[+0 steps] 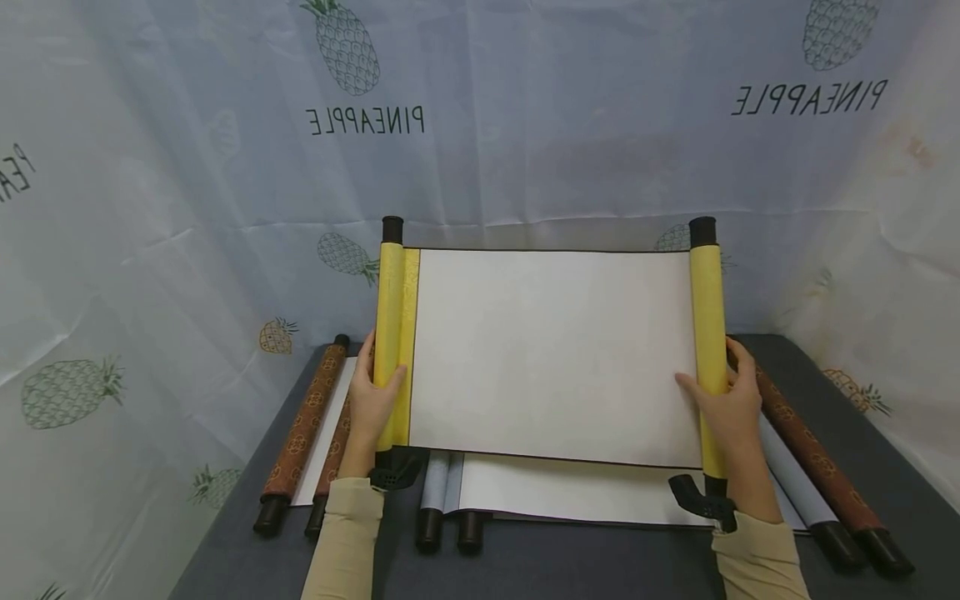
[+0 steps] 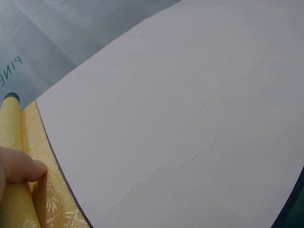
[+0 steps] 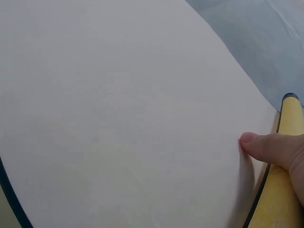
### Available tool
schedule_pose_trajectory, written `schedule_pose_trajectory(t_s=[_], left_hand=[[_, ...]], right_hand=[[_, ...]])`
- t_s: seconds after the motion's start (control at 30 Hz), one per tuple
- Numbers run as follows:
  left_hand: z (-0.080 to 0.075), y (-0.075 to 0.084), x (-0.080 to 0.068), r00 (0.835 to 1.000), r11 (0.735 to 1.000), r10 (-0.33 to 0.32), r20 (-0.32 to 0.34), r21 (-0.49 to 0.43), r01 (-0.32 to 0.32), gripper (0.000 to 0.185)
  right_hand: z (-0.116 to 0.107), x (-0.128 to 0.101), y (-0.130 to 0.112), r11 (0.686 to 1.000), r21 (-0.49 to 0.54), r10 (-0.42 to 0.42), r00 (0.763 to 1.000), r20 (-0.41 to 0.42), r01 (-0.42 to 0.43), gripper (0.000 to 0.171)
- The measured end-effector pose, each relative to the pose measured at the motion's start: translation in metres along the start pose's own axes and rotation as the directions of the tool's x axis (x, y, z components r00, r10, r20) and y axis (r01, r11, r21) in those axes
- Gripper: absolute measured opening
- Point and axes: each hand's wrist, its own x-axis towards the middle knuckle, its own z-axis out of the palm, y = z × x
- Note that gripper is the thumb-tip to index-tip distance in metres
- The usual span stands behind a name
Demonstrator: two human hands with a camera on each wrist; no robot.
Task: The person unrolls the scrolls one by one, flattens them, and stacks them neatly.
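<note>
The yellow scroll (image 1: pixel 551 354) is being held up open above the dark table (image 1: pixel 885 433), its blank white sheet (image 1: pixel 555 358) spreading flat between two yellow rolls capped with black end knobs and facing the head camera. The left hand (image 1: pixel 371 404) is gripping the left roll (image 1: pixel 389 333) near its lower end, fingers curling around it from behind and the thumb lying across the front; in the left wrist view the thumb (image 2: pixel 21 168) is pressing on the yellow brocade beside the white sheet. The right hand (image 1: pixel 723 408) is wrapping the right roll (image 1: pixel 707 333) in the same way, low down, and its thumb (image 3: pixel 268 149) is resting on the edge of the white paper just beside the yellow border. Both forearms are wearing beige sleeves (image 1: pixel 345 542). Under the raised scroll, a grey scroll (image 1: pixel 450 500) is lying partly unrolled on the table, its white sheet showing below the held one. A brown patterned scroll (image 1: pixel 303 429) is lying at the left, and its second brown roll (image 1: pixel 813 458) is lying at the right. Behind it all a pale curtain (image 1: pixel 225 167) printed with pineapples is hanging.
</note>
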Motion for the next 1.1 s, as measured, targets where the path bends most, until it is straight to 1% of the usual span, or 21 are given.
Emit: schedule_pose_trajectory(t_s=[0.1, 0.23, 0.27, 0.33, 0.4, 0.47, 0.5, 0.67, 0.8, 1.0, 1.1], left_hand=[[0.001, -0.005, 0.002, 1.000, 1.000, -0.004, 0.003, 0.003, 0.004, 0.073], [0.003, -0.025, 0.009, 1.000, 1.000, 0.006, -0.006, -0.001, -0.006, 0.075], [0.003, -0.025, 0.009, 1.000, 1.000, 0.010, -0.007, 0.001, -0.010, 0.075], [0.003, -0.032, 0.011, 1.000, 1.000, 0.015, -0.011, -0.002, -0.015, 0.075], [0.003, -0.033, 0.012, 1.000, 1.000, 0.016, -0.013, 0.002, -0.016, 0.075], [0.003, -0.033, 0.012, 0.999, 1.000, 0.029, -0.019, 0.009, -0.029, 0.075], [0.004, -0.038, 0.014, 0.999, 0.999, 0.032, -0.024, 0.008, -0.032, 0.075], [0.004, -0.040, 0.015, 0.998, 0.998, 0.058, -0.038, 0.007, -0.058, 0.075], [0.003, -0.040, 0.015, 0.998, 0.998, 0.055, -0.033, 0.006, -0.055, 0.075], [0.002, -0.039, 0.015, 0.999, 0.999, 0.040, -0.022, -0.022, -0.041, 0.074], [0.002, -0.038, 0.015, 0.999, 0.999, 0.048, -0.020, -0.025, -0.048, 0.074]], right_hand=[[-0.001, -0.001, 0.001, 1.000, -0.014, -0.022, 0.999, -0.024, 0.022, 0.083], [-0.001, -0.001, 0.001, 1.000, -0.010, -0.023, 0.999, -0.039, 0.023, 0.078], [-0.001, 0.000, 0.002, 1.000, -0.013, -0.022, 0.999, -0.045, 0.022, 0.077], [0.000, 0.000, 0.003, 1.000, -0.012, -0.029, 0.998, -0.055, 0.028, 0.075], [0.001, 0.001, 0.004, 0.999, -0.026, -0.038, 0.997, -0.074, 0.036, 0.073], [0.001, 0.001, 0.004, 0.999, -0.036, -0.043, 0.996, -0.083, 0.040, 0.071], [0.001, 0.001, 0.004, 0.998, -0.041, -0.044, 0.996, -0.083, 0.041, 0.070], [-0.001, 0.001, 0.003, 0.998, -0.064, -0.029, 0.998, -0.052, 0.025, 0.067], [-0.002, 0.001, 0.004, 0.998, -0.059, -0.028, 0.998, -0.049, 0.025, 0.066], [-0.003, 0.004, 0.006, 0.999, -0.038, -0.029, 0.998, -0.057, 0.027, 0.063], [-0.004, 0.005, 0.006, 0.999, -0.035, -0.016, 0.999, -0.048, 0.014, 0.063]])
